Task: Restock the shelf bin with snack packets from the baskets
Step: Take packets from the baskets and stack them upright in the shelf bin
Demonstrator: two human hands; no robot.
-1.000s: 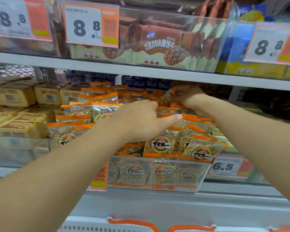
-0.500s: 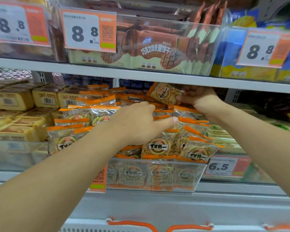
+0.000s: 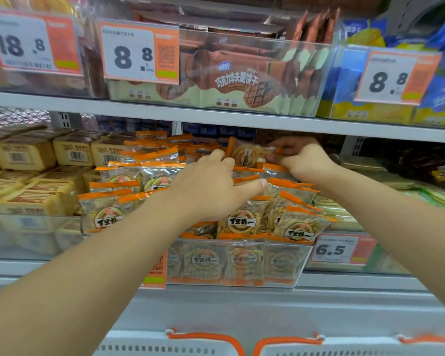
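Note:
A clear shelf bin (image 3: 242, 263) on the middle shelf is heaped with several orange-edged snack packets (image 3: 244, 222). My right hand (image 3: 301, 160) pinches one snack packet (image 3: 252, 154) at its right end and holds it above the back of the heap, just under the upper shelf. My left hand (image 3: 213, 186) lies palm down on the heap, fingers stretched toward that packet and thumb out to the right. White baskets with orange handles (image 3: 206, 343) show along the bottom edge.
The upper shelf edge (image 3: 216, 116) runs close above both hands. Yellow cake packs (image 3: 23, 155) fill the bin to the left. Green packets (image 3: 421, 194) lie to the right. A 6.5 price tag (image 3: 342, 249) hangs at the bin's right.
My right hand has lifted a packet from the back of the heap and turned it flatter. My left hand has slid a little farther back over the heap.

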